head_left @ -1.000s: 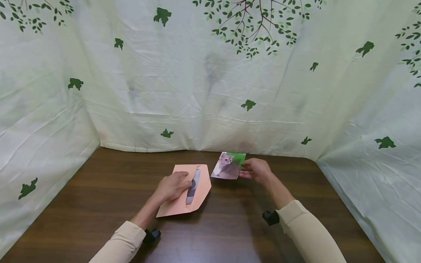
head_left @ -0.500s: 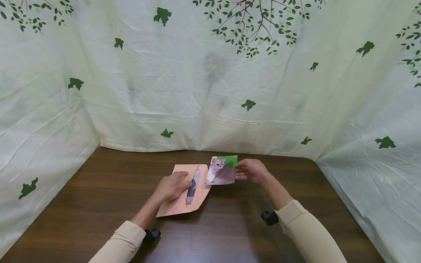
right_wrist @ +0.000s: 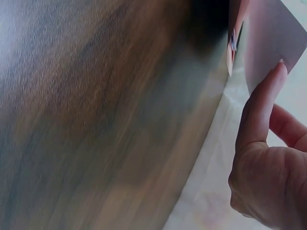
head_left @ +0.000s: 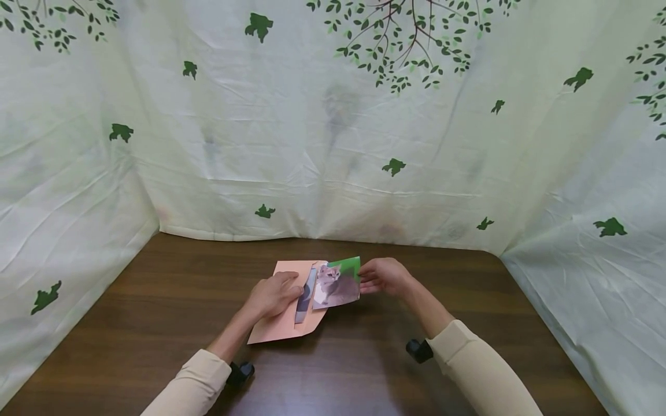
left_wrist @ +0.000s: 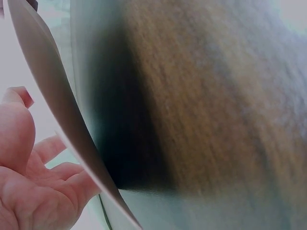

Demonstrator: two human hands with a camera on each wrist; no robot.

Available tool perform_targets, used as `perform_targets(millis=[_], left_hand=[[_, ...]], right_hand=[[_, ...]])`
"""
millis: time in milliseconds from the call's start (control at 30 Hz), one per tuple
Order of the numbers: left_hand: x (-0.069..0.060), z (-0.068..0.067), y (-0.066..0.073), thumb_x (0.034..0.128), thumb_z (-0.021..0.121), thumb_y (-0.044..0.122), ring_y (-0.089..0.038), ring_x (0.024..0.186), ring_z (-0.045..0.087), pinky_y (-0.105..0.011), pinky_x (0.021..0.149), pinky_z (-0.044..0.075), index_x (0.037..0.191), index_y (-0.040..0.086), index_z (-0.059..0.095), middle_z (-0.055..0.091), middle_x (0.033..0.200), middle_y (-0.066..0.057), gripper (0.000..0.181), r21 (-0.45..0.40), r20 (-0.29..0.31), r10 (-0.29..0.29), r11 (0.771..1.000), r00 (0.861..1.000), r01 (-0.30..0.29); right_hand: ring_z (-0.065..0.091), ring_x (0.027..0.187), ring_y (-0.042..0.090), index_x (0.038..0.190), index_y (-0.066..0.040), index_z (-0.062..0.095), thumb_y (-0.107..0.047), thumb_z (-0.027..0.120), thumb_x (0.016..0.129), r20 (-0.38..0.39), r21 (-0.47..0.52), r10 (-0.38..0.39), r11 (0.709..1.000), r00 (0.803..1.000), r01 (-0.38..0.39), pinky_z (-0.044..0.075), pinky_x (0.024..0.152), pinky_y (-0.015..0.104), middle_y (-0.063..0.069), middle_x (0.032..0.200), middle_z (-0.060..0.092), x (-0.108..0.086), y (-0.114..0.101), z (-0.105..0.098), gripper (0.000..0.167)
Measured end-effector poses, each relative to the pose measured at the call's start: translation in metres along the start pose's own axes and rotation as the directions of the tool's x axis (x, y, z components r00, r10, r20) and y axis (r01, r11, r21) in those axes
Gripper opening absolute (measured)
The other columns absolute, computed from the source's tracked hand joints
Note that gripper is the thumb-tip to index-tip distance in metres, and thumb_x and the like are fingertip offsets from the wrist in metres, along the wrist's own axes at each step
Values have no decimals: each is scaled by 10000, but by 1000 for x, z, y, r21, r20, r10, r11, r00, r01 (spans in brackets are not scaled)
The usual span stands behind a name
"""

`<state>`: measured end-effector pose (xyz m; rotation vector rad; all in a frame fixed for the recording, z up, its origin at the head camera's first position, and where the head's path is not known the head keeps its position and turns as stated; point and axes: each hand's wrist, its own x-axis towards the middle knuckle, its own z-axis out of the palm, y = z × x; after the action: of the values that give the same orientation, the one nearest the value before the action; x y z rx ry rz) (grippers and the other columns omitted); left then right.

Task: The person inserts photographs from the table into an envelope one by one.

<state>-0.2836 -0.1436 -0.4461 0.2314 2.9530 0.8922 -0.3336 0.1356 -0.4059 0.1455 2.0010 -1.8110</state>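
Note:
A salmon-pink envelope (head_left: 278, 328) is held in my left hand (head_left: 274, 296), which lies across its left part. A grey-purple picture (head_left: 306, 297) shows through its slanted opening. My right hand (head_left: 387, 276) pinches a kitten photo (head_left: 338, 284) with a green corner by its right edge. The photo's left part overlaps the envelope's right side in the head view, beside the opening. In the right wrist view a finger presses on the pale back of the photo (right_wrist: 271, 43), close to the envelope's edge (right_wrist: 235, 28). The left wrist view has the envelope (left_wrist: 60, 93) edge-on, with fingers around it.
A dark brown wooden table (head_left: 208, 254) spreads under both hands. Behind and at both sides hangs a pale cloth (head_left: 234, 144) with green leaf prints. Each wrist carries a small black camera, such as the one on the right (head_left: 419, 350).
My right hand has brought the kitten photo leftward and nearer, from beside the envelope to over its right side. The left hand and envelope have stayed in place.

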Motion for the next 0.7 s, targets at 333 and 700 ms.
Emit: perform_targets(millis=[333, 700], left_hand=[[0, 0, 1, 971, 574, 334, -487, 1317, 525, -584, 1071, 416, 1417, 59, 580, 581, 1446, -188, 524, -4, -15, 12, 1000, 1000, -12], [-1, -1, 1, 983, 555, 313, -482, 1310, 533, -581, 1058, 428, 1418, 56, 577, 589, 1435, -190, 505, 2, -16, 27, 1000, 999, -27]], right_hand=[[711, 646, 193, 1081, 113, 652, -36, 577, 954, 37, -26, 1, 1000, 999, -1, 622, 672, 332, 141, 853, 666, 0, 4, 17, 209], [710, 635, 190, 1064, 120, 653, -29, 563, 958, 65, -26, 16, 1000, 998, -14, 624, 673, 346, 142, 826, 681, 2, 8, 40, 204]])
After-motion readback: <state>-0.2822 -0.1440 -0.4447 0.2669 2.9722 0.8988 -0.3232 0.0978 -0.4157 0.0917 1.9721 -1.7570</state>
